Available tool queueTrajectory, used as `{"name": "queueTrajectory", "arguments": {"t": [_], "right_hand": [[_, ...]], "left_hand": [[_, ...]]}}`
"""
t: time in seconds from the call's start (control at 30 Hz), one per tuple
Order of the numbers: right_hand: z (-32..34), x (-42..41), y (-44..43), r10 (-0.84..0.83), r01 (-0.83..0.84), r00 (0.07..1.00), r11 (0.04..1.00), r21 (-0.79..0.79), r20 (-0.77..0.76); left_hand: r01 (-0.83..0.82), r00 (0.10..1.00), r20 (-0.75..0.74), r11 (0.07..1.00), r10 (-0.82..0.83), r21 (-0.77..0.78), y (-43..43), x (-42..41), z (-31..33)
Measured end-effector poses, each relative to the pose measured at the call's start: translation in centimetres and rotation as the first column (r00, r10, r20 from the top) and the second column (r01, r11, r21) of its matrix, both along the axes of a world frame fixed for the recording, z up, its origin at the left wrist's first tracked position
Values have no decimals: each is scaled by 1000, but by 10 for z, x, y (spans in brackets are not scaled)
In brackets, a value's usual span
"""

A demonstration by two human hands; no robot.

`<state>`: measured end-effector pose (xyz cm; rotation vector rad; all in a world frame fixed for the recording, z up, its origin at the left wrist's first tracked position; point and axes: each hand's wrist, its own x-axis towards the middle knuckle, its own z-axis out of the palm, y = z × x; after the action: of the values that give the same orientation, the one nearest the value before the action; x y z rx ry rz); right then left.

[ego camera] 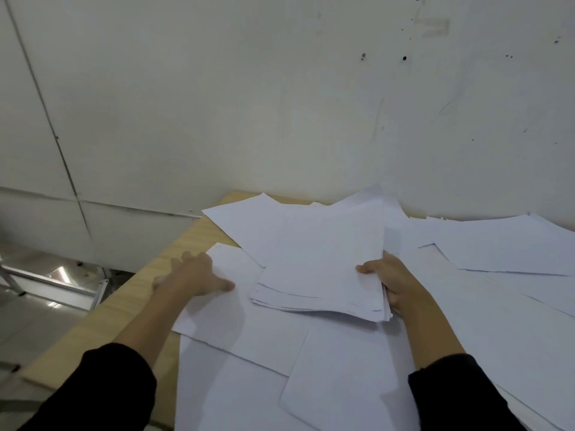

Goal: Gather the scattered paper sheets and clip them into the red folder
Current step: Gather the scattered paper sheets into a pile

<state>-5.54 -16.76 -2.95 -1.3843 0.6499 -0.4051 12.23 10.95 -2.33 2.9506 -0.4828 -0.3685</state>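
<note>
Paper sheets (357, 384) lie scattered and overlapping across the wooden table (174, 244), under and around both hands. The right hand (393, 284) grips the right edge of a gathered stack (323, 269), thumb on top and fingers curled beneath, holding it just above the loose sheets. Just left of that stack, the left hand (194, 276) rests with fingers spread flat on a single sheet (224, 309).

We see the right hand (393, 283) gripping a stack of white sheets (323, 269) by its edge, the left hand (194, 275) spread flat on a loose sheet (224, 303), more sheets covering the wooden table (174, 253).
</note>
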Motion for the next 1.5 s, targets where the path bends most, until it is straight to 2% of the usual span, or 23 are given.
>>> {"name": "queueTrajectory", "arguments": {"t": [0.1, 0.2, 0.27, 0.33, 0.37, 0.4, 0.47, 0.53, 0.57, 0.63, 0.7, 0.73, 0.77, 0.8, 0.9, 0.97, 1.07, 1.13, 1.23, 1.33, 1.5], "right_hand": [[6, -3, 0, 16, -16, 1000, 1000, -22, 24], [10, -4, 3, 43, -42, 998, 999, -31, 42], [11, -5, 5, 66, -65, 998, 996, -53, 19], [10, -9, 7, 85, -86, 996, 994, -67, -7], [9, -12, 6, 91, -92, 996, 993, -71, -17], [8, -14, 6, 93, -95, 995, 993, -72, -31], [5, -18, 4, 89, -93, 994, 993, -67, -61], [3, -21, 5, 82, -86, 994, 995, -58, -78], [2, -22, 6, 81, -86, 993, 995, -57, -86], [-1, -22, 7, 79, -85, 992, 994, -63, -103], [-2, -22, 9, 80, -88, 990, 994, -66, -119], [-3, -22, 10, 81, -89, 989, 994, -66, -123], [-3, -22, 10, 80, -89, 989, 994, -65, -124], [-3, -22, 11, 80, -88, 989, 994, -63, -121], [-4, -25, 12, 93, -97, 991, 994, -41, -93], [-5, -27, 11, 107, -109, 992, 994, -28, -71], [-5, -28, 12, 138, -139, 989, 990, -16, -48], [-5, -28, 13, 149, -149, 988, 989, 2, -27], [-4, -28, 14, 145, -146, 989, 989, 21, 5], [-3, -28, 15, 132, -136, 990, 988, 76, 48], [-2, -28, 15, 139, -151, 985, 981, 124, 101]], "left_hand": [[11, 1000, -23, 999, -10, 53, 29, 0, 11], [-30, 996, -84, 999, 28, -14, 44, -8, 19], [-77, 992, -106, 992, 66, -100, 47, -10, 22], [-130, 988, -115, 948, 101, -289, 51, -7, 22], [-159, 986, -120, 887, 118, -434, 53, -5, 22], [-191, 982, -123, 781, 146, -595, 55, -2, 22], [-249, 961, -158, 459, 227, -853, 56, 2, 22], [-336, 931, -304, 152, 201, -929, 53, -2, 21], [-393, 915, -383, 60, 131, -918, 48, -8, 19], [-475, 879, -474, -23, -49, -880, 40, -25, 16], [-470, 869, -448, -66, -213, -880, 34, -41, 14], [-447, 871, -417, -68, -259, -892, 32, -46, 12], [-420, 875, -395, -32, -278, -907, 28, -51, 9], [-383, 887, -384, 59, -256, -922, 25, -56, 7], [-207, 966, -255, 486, -34, -849, 19, -66, -2], [-90, 995, -93, 599, 25, -796, 19, -66, 0], [86, 980, 184, 668, 78, -739, 25, -59, 21], [184, 911, 388, 699, 143, -691, 27, -53, 41], [311, 780, 587, 679, 217, -665, 30, -49, 74], [445, 687, 686, 608, 240, -658, 29, -51, 106], [584, 638, 744, 505, 198, -635, 14, -50, 148]]}}
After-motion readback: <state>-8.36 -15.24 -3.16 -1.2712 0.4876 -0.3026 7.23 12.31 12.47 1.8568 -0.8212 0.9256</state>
